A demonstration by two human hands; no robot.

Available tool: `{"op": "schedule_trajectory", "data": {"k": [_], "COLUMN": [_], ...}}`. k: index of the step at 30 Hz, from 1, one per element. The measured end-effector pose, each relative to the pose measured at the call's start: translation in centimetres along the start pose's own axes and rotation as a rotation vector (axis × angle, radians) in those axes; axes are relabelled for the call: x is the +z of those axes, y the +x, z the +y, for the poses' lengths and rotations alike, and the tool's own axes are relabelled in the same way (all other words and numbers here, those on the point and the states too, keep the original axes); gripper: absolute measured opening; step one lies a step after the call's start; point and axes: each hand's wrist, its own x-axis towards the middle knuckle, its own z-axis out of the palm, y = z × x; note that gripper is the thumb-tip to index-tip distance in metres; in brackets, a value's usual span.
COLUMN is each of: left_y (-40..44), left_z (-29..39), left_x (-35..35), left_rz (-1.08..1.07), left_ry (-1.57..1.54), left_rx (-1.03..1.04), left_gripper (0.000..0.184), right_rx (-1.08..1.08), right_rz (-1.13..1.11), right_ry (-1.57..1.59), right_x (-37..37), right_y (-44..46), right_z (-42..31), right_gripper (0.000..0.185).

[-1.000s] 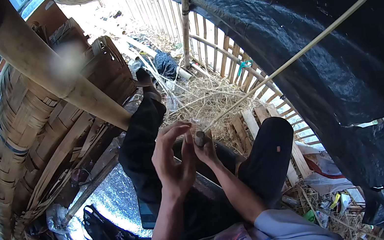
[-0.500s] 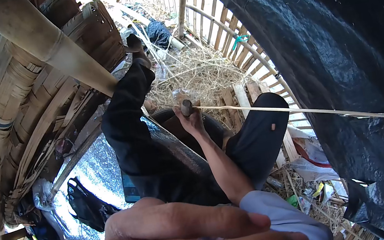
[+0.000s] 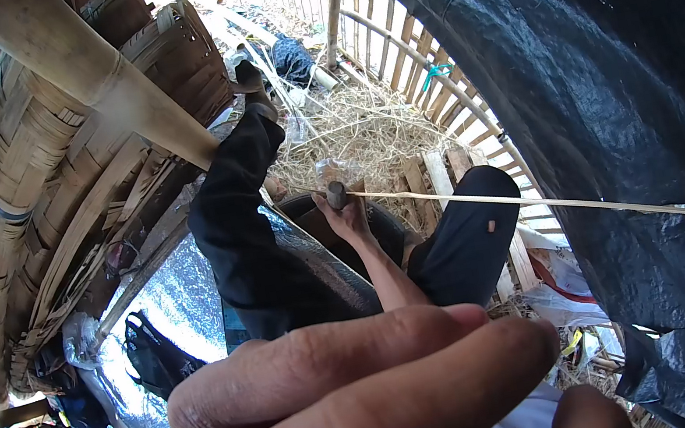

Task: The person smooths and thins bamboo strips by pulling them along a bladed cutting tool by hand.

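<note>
My left hand [image 3: 334, 392] is very near the camera and fills the lower middle. Its fingers stretch toward the right, with the thumb apart below them, and nothing shows in its grasp. Further down between the legs, my right hand [image 3: 353, 223] is closed round a wooden handle [image 3: 337, 193] whose rounded end faces up. What the handle belongs to is hidden. A long, thin, pale bamboo strip [image 3: 554, 205] runs from beside the handle across the right knee toward the right edge. I cannot tell whether the fingers also grip this strip.
On the left stand woven bamboo panels [image 3: 42, 161] and a thick bamboo pole [image 3: 101, 82]. Black plastic sheeting [image 3: 601, 104] hangs at the right beside a slatted bamboo fence [image 3: 397, 46]. Straw [image 3: 357, 132] litters the ground. A black bag [image 3: 156, 357] lies on a shiny silver sheet [image 3: 180, 282].
My left hand has moved slightly up and right, its fingers parting a little, and its thumb now shows at lower right. My right hand keeps hold of the handle; the view shifts slightly.
</note>
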Motion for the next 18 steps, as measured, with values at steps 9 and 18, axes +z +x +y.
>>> {"op": "schedule_trajectory", "data": {"k": [9,18], "left_y": [0.5,0.8], "left_z": [1.1,2.8], "left_x": [-0.5,-2.3], "left_rz": [0.0,0.03], "left_ry": [0.053,0.181], "left_rx": [-0.027,-0.133], "left_gripper": [0.031,0.035], "right_rx": [0.055,0.003], "right_rz": [-0.059,-0.081], "right_ry": [-0.048,-0.009], "right_x": [-0.1,-0.2], "right_y": [-0.4,-0.1], "right_z": [0.2,-1.1], "right_gripper": [0.04,0.036]}}
